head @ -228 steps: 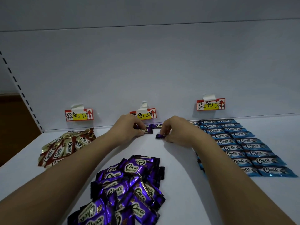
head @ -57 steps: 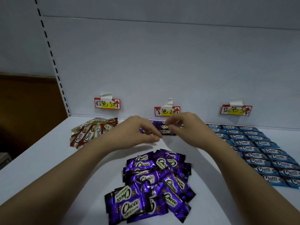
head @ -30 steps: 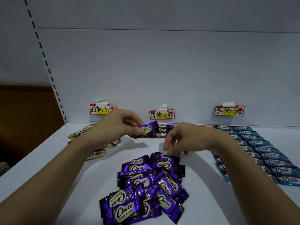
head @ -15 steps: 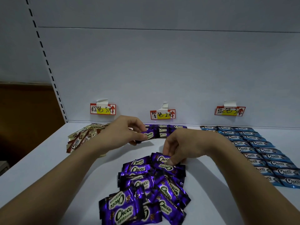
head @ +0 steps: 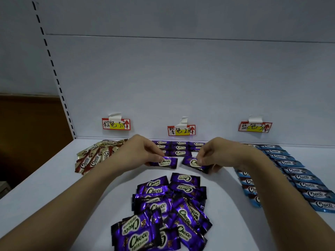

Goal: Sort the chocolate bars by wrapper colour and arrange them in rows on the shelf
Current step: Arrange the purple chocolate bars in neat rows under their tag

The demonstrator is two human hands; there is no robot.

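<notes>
My left hand (head: 141,154) pinches a purple chocolate bar (head: 167,162) just above the white shelf (head: 54,187). My right hand (head: 217,153) pinches a second purple bar (head: 192,163) right beside it. Both bars hang in front of short rows of purple bars (head: 180,147) laid against the back wall under the middle label (head: 181,130). A loose pile of purple bars (head: 163,211) lies nearer to me, between my forearms.
A heap of brown and gold bars (head: 94,156) lies at the left under its own label (head: 116,124). Rows of blue bars (head: 299,176) fill the right side under a third label (head: 255,127). The shelf's left edge drops off beside a slotted upright (head: 54,73).
My right hand picked a purple bar off the pile and lifted it toward the rows. My left hand brought its bar slightly nearer and lower.
</notes>
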